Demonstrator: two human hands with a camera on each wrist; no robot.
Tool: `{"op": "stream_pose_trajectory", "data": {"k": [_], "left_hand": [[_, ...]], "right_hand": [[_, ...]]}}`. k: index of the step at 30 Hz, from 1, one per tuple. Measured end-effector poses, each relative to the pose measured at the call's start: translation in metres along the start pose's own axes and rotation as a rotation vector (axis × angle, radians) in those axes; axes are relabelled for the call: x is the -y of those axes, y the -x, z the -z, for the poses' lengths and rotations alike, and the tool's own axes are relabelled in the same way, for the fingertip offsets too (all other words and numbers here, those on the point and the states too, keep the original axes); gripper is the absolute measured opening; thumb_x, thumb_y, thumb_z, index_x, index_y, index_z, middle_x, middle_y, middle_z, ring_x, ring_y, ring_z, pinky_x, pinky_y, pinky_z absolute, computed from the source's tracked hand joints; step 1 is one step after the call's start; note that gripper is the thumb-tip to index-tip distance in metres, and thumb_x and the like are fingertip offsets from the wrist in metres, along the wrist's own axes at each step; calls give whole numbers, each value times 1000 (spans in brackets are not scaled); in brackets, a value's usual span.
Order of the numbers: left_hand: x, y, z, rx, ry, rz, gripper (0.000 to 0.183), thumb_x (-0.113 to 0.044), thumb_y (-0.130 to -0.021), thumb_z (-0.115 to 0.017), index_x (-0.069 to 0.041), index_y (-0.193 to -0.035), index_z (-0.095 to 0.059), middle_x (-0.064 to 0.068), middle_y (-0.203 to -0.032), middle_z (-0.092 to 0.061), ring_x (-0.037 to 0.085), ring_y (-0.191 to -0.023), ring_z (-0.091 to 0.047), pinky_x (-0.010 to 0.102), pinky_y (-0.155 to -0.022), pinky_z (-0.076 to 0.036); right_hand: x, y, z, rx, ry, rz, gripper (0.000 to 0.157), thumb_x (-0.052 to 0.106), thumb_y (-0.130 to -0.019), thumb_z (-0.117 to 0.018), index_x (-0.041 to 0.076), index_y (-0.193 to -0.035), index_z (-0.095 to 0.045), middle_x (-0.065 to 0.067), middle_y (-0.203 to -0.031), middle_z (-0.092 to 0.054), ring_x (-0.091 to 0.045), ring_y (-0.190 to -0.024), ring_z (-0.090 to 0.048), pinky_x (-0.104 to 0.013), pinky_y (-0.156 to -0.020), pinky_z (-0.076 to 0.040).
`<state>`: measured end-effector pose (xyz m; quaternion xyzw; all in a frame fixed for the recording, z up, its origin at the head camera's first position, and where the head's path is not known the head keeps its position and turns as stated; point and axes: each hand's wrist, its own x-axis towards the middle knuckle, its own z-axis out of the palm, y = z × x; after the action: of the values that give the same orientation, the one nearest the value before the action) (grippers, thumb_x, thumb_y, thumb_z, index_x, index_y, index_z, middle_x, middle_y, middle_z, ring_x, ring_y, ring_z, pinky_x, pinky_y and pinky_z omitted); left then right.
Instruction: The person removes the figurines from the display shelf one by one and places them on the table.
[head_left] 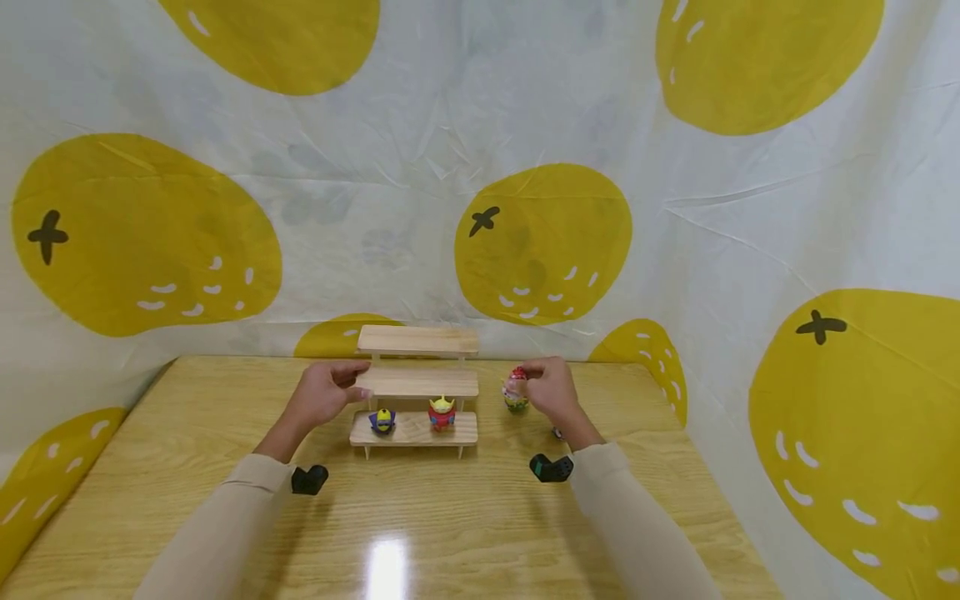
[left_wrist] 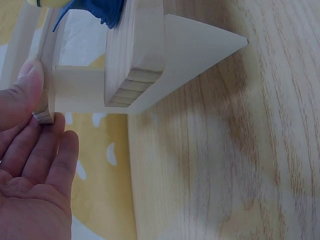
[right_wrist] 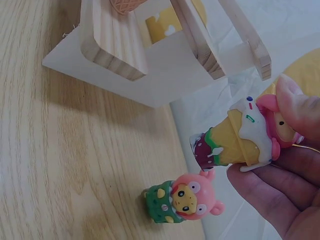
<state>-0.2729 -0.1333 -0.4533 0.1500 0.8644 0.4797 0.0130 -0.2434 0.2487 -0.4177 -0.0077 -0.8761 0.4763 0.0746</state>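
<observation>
A three-tier wooden display shelf with pale side panels stands on the table. My left hand pinches the left end of its middle plank, thumb on one face and fingers on the other. In my right hand is a toy figurine, held by its pink head above the table right of the shelf; its lower part is a cone with white dripping icing. On the lowest tier are a blue-and-yellow figurine and a red figurine with a yellow head.
A pink-headed figurine with a green body stands on the table below my right hand. Behind the shelf hangs a white cloth with large yellow fruit prints. Black devices sit by both wrists.
</observation>
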Motion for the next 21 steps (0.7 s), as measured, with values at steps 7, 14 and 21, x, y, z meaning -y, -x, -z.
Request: {"op": "stream_pose_trajectory", "data": {"k": [7,14,21], "left_hand": [[-1,0,-1,1,2,8,51,-12,-99,-73,3,-145,-59,22,-147,-61,42,-135,-61,53,-111,-54],[-2,1,0,3,10,4,50,-10,-98,-72,3,-145,-59,22,-147,-61,42,-134,-61,53,-111,-54],[-2,1,-1,1,8,5,50,-10,-98,-73,4,-145,-59,23,-146,-62,43,-134,-62,53,-111,-54]], "right_hand": [[-4,-1,0,-8,16,-1,25,7,-88,-81,-4,-111,-80,-22,-107,-79,-32,-100,-73,-36,-78,-64],[-8,0,1,-6,4,-3,24,8,-88,-82,-5,-109,-80,-21,-102,-79,-29,-95,-72,-27,-71,-59],[-12,1,0,-19,9,-5,25,5,-87,-82,-7,-109,-79,-23,-103,-79,-31,-94,-74,-28,-72,-61]]}}
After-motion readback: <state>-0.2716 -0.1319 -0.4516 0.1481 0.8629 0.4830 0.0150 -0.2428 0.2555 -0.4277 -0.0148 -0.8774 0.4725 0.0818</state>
